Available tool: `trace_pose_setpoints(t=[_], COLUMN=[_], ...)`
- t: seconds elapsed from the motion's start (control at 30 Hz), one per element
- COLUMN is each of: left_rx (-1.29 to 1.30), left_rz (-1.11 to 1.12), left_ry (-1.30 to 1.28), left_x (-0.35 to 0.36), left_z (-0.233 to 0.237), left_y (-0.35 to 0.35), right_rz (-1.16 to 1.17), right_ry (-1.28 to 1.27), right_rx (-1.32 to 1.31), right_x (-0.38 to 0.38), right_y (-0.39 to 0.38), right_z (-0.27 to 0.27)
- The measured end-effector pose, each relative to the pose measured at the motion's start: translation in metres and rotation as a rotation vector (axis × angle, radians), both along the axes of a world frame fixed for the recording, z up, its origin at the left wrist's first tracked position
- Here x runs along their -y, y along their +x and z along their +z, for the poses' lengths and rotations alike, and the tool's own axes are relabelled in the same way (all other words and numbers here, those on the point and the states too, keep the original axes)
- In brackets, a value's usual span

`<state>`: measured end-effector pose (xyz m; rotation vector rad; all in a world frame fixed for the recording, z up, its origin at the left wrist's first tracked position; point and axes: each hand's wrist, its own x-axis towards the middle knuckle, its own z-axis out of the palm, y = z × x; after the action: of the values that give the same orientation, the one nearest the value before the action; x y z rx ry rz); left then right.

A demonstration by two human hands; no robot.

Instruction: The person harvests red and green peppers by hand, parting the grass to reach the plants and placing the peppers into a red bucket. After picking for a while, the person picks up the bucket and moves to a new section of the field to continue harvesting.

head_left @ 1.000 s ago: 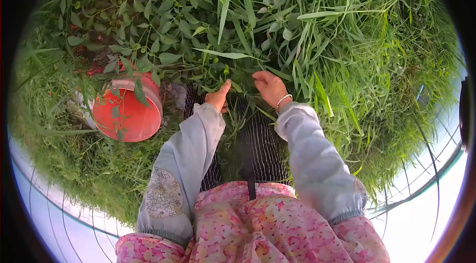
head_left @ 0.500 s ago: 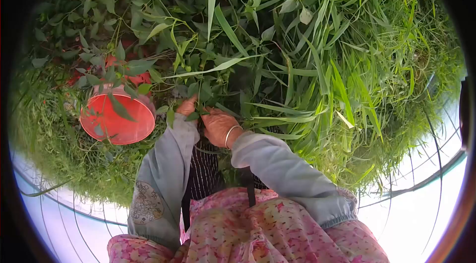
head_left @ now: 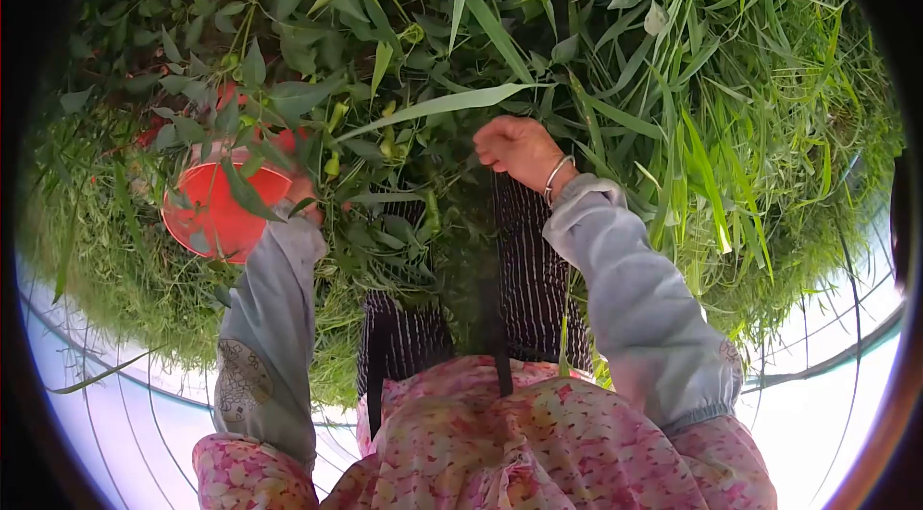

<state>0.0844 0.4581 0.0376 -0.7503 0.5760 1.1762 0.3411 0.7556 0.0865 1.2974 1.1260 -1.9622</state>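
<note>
My left hand point(head_left: 304, 195) is at the right side of the red bucket point(head_left: 216, 212), partly covered by leaves and smeared, so its fingers cannot be made out. My right hand point(head_left: 519, 152), with a bangle point(head_left: 554, 178) at the wrist, is held over the plants in front of my legs. Its fingers are curled in, and whatever they may hold is hidden. Between the hands, a long green pepper point(head_left: 431, 212) hangs among the leaves. A smaller yellowish-green pepper point(head_left: 333, 164) shows beside my left hand.
Leafy pepper plants point(head_left: 288, 20) fill the front and left. Tall grass point(head_left: 711, 154) stands thick on the right, and a long blade point(head_left: 442, 111) crosses in front of me. My striped trousers point(head_left: 538, 260) show between the stems.
The hands were close together among the stems and have parted. My left hand moved left to the bucket; my right hand moved right and forward. The long pepper has come into view.
</note>
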Motion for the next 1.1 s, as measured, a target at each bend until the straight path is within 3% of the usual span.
trace_pose_setpoints(t=[0.07, 0.2, 0.23, 0.33, 0.43, 0.67, 0.87, 1.0, 1.07, 1.1], left_rx=[-0.004, -0.005, -0.002, 0.003, 0.011, 0.054, 0.044, 0.052, 0.055, 0.056], left_rz=[0.007, 0.006, 0.005, 0.004, 0.010, 0.034, 0.030, 0.025, 0.017, 0.016], left_ry=[-0.027, -0.063, -0.065, -0.073, -0.077, -0.052, -0.059, -0.035, -0.017, -0.008], left_x=[0.001, 0.002, 0.002, 0.001, -0.003, -0.003, -0.004, -0.006, -0.004, -0.005], left_z=[0.004, 0.008, 0.009, 0.011, 0.010, 0.009, 0.014, 0.013, 0.010, 0.008], left_y=[0.010, 0.024, 0.026, 0.032, 0.038, 0.051, 0.056, 0.054, 0.052, 0.051], right_rz=[0.040, 0.608, 0.653, 0.611, 0.674, 0.700, 0.450, 0.103, -0.195, -0.114], right_ry=[0.085, 0.479, 0.341, 0.528, 0.528, 0.525, 0.127, 0.052, -0.151, -0.105], right_rx=[-0.048, -0.357, -0.303, -0.421, -0.307, -0.353, -0.440, -0.314, -0.005, -0.010], right_x=[0.009, 0.036, 0.040, 0.060, 0.067, 0.065, 0.077, 0.068, 0.044, 0.044], right_y=[-0.006, -0.031, -0.038, -0.045, -0.046, -0.021, -0.013, 0.014, 0.030, 0.038], right_z=[-0.010, -0.012, -0.006, -0.009, -0.004, 0.068, 0.120, 0.089, 0.059, 0.055])
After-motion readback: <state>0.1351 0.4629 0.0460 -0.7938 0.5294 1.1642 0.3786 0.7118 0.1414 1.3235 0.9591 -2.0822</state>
